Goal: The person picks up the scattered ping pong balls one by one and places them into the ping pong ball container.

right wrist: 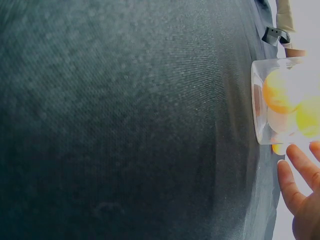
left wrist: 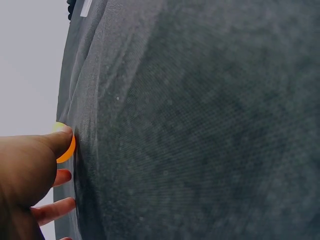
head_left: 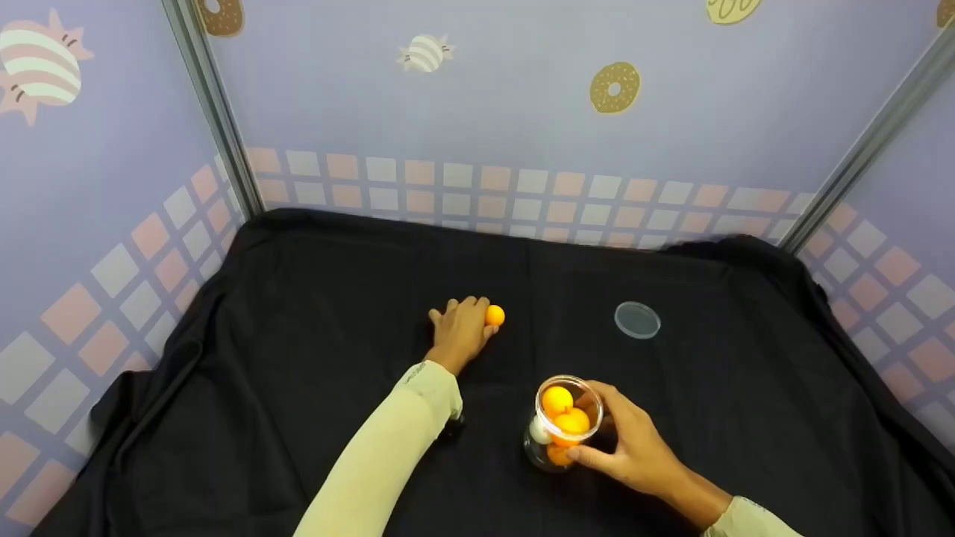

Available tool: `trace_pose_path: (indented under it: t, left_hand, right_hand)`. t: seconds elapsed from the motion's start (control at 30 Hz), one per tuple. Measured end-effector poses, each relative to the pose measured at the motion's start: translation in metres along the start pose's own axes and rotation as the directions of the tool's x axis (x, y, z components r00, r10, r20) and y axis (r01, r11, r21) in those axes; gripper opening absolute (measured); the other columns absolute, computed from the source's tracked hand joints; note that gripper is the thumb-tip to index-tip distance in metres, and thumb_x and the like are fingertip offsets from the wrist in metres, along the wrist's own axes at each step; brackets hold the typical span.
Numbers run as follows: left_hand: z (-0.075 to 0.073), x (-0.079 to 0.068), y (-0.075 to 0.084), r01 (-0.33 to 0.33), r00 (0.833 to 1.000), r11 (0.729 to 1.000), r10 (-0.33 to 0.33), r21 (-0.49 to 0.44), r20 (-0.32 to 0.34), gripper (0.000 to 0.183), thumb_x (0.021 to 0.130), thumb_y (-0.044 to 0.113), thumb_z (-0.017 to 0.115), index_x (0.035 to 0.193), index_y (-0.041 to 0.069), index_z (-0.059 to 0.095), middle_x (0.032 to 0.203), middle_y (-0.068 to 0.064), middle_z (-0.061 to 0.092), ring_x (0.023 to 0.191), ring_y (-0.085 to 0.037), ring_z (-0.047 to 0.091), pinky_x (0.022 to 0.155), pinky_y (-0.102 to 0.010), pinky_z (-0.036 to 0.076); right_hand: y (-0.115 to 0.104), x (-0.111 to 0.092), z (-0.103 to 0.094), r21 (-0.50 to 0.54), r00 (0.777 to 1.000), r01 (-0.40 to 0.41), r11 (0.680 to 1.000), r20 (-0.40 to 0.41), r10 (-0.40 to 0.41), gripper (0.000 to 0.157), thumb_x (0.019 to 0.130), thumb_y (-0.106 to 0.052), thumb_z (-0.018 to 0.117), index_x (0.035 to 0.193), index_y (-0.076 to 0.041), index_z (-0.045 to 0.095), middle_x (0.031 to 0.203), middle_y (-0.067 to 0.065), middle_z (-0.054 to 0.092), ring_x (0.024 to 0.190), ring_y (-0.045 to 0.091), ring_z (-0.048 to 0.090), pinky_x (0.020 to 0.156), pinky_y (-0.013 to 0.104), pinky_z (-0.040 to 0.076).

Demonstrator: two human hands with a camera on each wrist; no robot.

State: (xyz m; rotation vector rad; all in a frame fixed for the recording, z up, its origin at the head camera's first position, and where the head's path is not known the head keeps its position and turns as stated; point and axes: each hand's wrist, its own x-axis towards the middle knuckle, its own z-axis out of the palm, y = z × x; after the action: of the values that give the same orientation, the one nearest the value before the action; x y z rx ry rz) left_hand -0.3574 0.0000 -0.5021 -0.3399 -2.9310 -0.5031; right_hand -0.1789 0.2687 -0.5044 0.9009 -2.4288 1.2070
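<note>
In the head view my left hand (head_left: 459, 328) reaches out on the black cloth and pinches an orange ping-pong ball (head_left: 495, 315) between thumb and forefinger. The left wrist view has the thumb lying over that ball (left wrist: 69, 150), the other fingers spread below. My right hand (head_left: 634, 447) grips a clear plastic jar (head_left: 538, 406), thumb on the near side and fingers round the far side. The jar stands with its mouth uncovered, holding several orange balls (head_left: 557, 401) and a white ball (head_left: 540, 430). Its clear wall (right wrist: 270, 65) also shows in the right wrist view.
A clear round lid (head_left: 638, 321) lies on the cloth to the right, beyond the jar. The black cloth (head_left: 336, 298) has folds along its left side. Patterned panels (head_left: 507, 112) enclose the back and both sides.
</note>
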Motion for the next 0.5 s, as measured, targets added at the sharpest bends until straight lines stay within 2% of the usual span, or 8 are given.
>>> trace_pose_path:
  t: [0.27, 0.5]
  left_hand:
    - [-0.002, -0.006, 0.001, -0.032, 0.999, 0.999, 0.032, 0.023, -0.008, 0.039, 0.095, 0.039, 0.071, 0.126, 0.017, 0.062, 0.119, -0.005, 0.066, 0.108, -0.032, 0.06, 0.095, -0.06, 0.041]
    - [-0.008, -0.015, 0.007, -0.096, 0.995, 0.995, 0.097, 0.022, -0.023, 0.039, 0.095, 0.042, 0.071, 0.124, 0.017, 0.063, 0.116, -0.004, 0.067, 0.105, -0.031, 0.062, 0.092, -0.058, 0.041]
  right_hand:
    - [-0.001, 0.0, 0.0, -0.01, 1.0, -0.009, 1.0, 0.0, 0.009, 0.08, 0.076, -0.03, 0.091, 0.144, -0.015, 0.051, 0.129, -0.007, 0.063, 0.106, 0.013, 0.066, 0.074, 0.027, 0.06]
    - [-0.001, 0.0, 0.0, -0.002, 1.0, -0.018, 1.0, 0.002, 0.018, 0.08, 0.076, -0.03, 0.091, 0.144, -0.017, 0.051, 0.131, -0.007, 0.063, 0.108, 0.013, 0.066, 0.074, 0.028, 0.06]
